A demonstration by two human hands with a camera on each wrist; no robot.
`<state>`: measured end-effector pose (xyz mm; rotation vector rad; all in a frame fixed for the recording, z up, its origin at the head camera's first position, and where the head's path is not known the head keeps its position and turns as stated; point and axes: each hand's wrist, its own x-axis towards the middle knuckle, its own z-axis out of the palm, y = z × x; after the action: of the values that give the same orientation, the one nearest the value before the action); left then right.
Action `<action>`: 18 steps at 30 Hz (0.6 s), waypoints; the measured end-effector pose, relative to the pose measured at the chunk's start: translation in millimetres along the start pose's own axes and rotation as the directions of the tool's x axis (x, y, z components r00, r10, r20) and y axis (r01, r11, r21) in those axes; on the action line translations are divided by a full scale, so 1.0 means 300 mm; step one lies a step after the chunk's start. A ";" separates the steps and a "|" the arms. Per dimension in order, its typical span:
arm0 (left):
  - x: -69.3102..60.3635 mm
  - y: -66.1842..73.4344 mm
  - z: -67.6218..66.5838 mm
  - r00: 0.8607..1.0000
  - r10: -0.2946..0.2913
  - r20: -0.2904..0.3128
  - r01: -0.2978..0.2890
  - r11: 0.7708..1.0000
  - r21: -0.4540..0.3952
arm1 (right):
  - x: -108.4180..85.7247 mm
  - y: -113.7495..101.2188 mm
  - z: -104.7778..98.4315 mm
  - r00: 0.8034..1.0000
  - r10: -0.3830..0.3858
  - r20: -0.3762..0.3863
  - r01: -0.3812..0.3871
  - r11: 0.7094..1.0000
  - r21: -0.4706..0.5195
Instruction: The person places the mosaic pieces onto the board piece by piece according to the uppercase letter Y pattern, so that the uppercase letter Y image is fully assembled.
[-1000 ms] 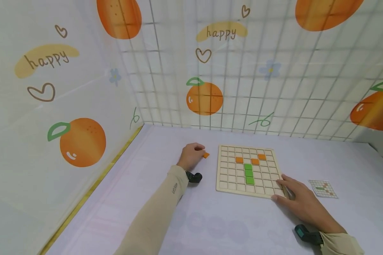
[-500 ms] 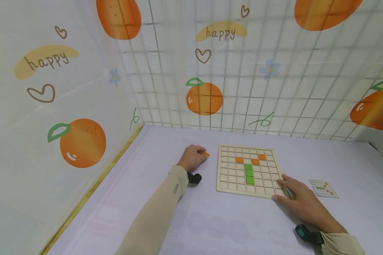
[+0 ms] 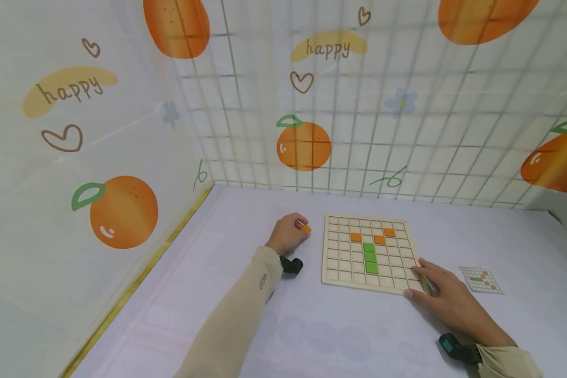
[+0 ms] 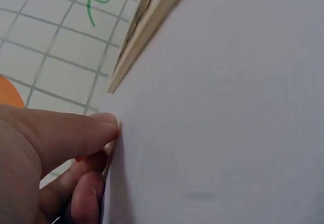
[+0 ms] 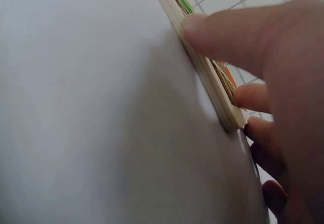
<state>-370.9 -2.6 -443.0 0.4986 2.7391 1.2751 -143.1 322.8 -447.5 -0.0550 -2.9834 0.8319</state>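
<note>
My left hand (image 3: 288,232) pinches a small orange square tile (image 3: 306,228) between thumb and fingers, just left of a wooden grid board (image 3: 337,257). In the left wrist view the thumb (image 4: 96,132) and curled fingers hide most of the tile, low over the tabletop. On the board lie a column of green tiles (image 3: 370,257) and, above it, separate orange tiles (image 3: 380,240). My right hand (image 3: 446,299) holds the board's near right corner. The right wrist view has its thumb (image 5: 207,34) on the front edge and the other fingers around the right side.
A small pattern card (image 3: 481,280), printed with a coloured grid, lies right of the right hand. The white tabletop (image 3: 312,320) meets a patterned back wall (image 3: 245,131) and a left wall. Each wrist wears a dark camera (image 3: 292,265).
The left fingers have closed on the orange tile, which lay by the fingertips on the table, and tilted it up. The right hand and the board stay in place.
</note>
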 end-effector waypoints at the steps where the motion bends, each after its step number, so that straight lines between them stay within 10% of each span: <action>1: -0.001 0.005 0.001 1.000 -0.002 0.000 0.002 1.000 -0.008 | 0.000 0.000 -0.001 1.000 0.001 0.001 -0.001 1.000 0.002; 18: 0.019 0.106 0.071 0.996 -0.008 0.091 0.033 0.961 -0.275 | 0.004 0.002 0.006 1.000 0.010 -0.006 -0.010 1.000 0.013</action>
<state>-363.8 34.0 -432.3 0.4851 2.4331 1.5576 -144.3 322.3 -449.3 -0.0717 -2.9743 0.8506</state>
